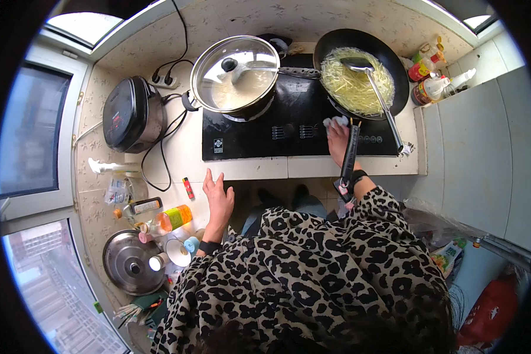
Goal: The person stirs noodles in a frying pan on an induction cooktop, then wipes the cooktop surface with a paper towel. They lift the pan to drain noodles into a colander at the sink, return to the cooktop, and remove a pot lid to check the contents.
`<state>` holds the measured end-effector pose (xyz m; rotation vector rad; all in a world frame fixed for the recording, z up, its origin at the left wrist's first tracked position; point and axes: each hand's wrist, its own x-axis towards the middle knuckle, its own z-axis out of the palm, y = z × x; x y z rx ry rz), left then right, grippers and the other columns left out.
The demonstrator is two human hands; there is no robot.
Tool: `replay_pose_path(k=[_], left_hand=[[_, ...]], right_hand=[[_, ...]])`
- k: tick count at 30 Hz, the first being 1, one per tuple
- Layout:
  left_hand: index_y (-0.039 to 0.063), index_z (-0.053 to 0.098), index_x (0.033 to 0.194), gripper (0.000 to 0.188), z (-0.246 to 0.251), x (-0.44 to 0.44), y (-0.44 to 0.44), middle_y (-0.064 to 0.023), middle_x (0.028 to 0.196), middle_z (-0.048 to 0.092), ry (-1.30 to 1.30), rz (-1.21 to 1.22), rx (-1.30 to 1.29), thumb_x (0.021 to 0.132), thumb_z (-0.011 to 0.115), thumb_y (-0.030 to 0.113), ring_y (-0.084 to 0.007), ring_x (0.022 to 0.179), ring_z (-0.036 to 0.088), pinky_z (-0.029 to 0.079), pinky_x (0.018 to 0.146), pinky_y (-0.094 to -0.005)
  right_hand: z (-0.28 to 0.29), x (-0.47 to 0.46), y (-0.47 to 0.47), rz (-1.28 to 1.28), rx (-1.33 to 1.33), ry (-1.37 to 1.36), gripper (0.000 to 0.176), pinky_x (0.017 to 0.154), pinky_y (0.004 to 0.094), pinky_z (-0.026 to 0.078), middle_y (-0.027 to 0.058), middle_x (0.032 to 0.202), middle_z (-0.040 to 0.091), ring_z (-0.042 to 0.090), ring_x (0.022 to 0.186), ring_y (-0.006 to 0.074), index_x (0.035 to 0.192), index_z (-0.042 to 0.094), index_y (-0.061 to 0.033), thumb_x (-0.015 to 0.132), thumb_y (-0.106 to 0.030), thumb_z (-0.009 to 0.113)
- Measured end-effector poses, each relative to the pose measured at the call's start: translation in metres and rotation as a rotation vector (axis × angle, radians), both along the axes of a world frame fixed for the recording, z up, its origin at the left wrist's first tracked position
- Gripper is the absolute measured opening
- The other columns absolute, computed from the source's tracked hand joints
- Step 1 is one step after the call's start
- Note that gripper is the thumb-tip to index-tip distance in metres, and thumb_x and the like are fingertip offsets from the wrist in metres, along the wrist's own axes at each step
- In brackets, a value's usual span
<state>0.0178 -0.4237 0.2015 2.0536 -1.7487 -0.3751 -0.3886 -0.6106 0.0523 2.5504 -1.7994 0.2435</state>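
My right hand (339,142) presses a crumpled white tissue (336,122) onto the black glass cooktop (248,139), just left of the wok's black handle (350,155). The wok (399,75) holds pale yellow-green shreds, with a metal spatula (380,99) resting across it. At the back left of the cooktop, a pot under a glass lid (248,53) holds a whitish food; a ladle (256,69) shows at the lid, its dark handle pointing right. My left hand (219,197) hovers near the counter's front edge, fingers apart and holding nothing. A red lighter (188,188) lies to its left.
A rice cooker (130,115) with trailing cords stands at the left. Bottles (172,219), cups and a round metal lid (132,261) crowd the near left counter. Sauce bottles (429,90) stand at the right wall. The wok handle juts past the counter's front edge.
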Motion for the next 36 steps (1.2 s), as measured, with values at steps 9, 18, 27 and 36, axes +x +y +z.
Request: replay_pose_path(k=[9, 18, 27, 36], left_hand=[[-0.01, 0.061, 0.133, 0.05, 0.009, -0.036, -0.01, -0.0339, 0.161, 0.033, -0.02, -0.103, 0.048, 0.084, 0.07, -0.002, -0.0487, 0.147, 0.032, 0.033, 0.12, -0.0519], [-0.004, 0.063, 0.134, 0.049, 0.007, -0.052, -0.018, -0.0333, 0.158, 0.037, 0.02, -0.083, 0.129, 0.085, 0.071, 0.0, -0.0497, 0.146, 0.034, 0.034, 0.12, -0.0519], [-0.002, 0.065, 0.131, 0.047, 0.002, -0.079, -0.041, -0.0329, 0.157, 0.04, 0.046, -0.199, 0.04, 0.084, 0.071, 0.001, -0.0496, 0.144, 0.037, 0.036, 0.118, -0.0514], [0.0, 0.066, 0.13, 0.046, 0.004, -0.082, -0.031, -0.0315, 0.156, 0.04, 0.064, -0.147, 0.042, 0.084, 0.071, 0.002, -0.0492, 0.143, 0.037, 0.038, 0.117, -0.0511]], right_hand=[[-0.002, -0.065, 0.029, -0.067, 0.003, -0.115, 0.034, 0.117, 0.0513, 0.04, 0.0077, 0.149, 0.057, 0.052, 0.136, 0.0324, 0.124, 0.067, -0.0094, 0.091, -0.013, 0.062], [0.014, -0.161, -0.012, -0.555, -0.035, -0.809, 0.036, 0.109, 0.0508, 0.043, 0.0226, 0.127, 0.066, 0.06, 0.117, 0.0429, 0.125, 0.065, -0.0037, 0.09, -0.009, 0.061], [0.047, -0.083, 0.05, -0.116, -0.018, -0.638, 0.04, 0.117, 0.0478, 0.041, 0.0154, 0.152, 0.054, 0.05, 0.137, 0.041, 0.121, 0.075, -0.0112, 0.084, -0.002, 0.063], [0.065, -0.155, 0.058, -0.305, 0.077, -1.108, 0.024, 0.096, 0.0313, 0.055, 0.0161, 0.134, 0.071, 0.072, 0.114, 0.0257, 0.109, 0.079, -0.0057, 0.097, 0.0, 0.059]])
